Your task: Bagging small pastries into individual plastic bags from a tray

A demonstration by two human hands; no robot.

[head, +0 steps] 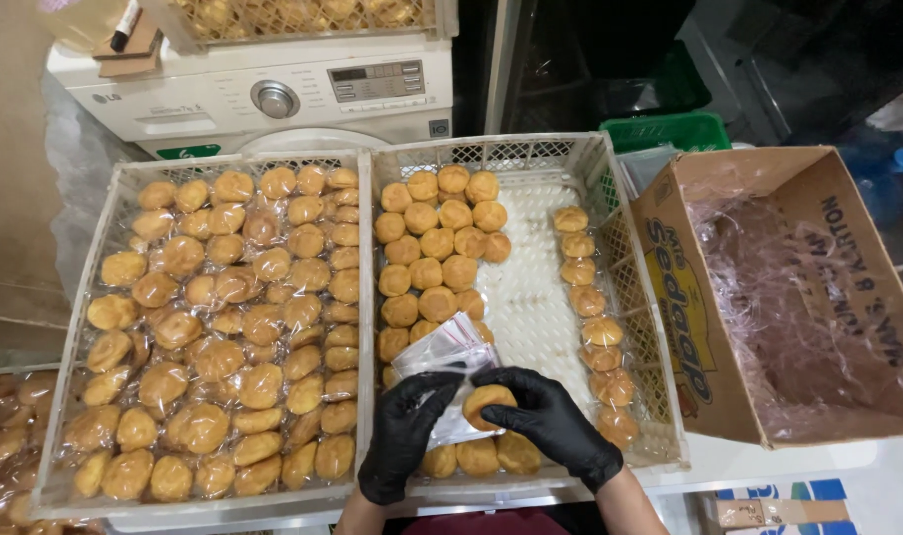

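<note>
Both my hands wear black gloves over the near end of the right white crate (638, 327). My right hand (549, 421) grips a round golden bun (487, 402) between its fingers. My left hand (404, 436) holds a clear plastic bag (450, 354) against that bun; a stack of the same bags lies under it. Bare buns (440, 238) fill the crate's left side, and a row of them (586, 297) runs down its right side. The left white crate (85, 327) is full of buns wrapped in clear bags (235, 327).
A cardboard box (769, 297) lined with clear plastic stands open at the right. Behind the crates stands a white washing machine (263, 94) with another crate of buns on top. A green basket (670, 129) sits at the back. More bagged buns (5, 436) lie at the far left.
</note>
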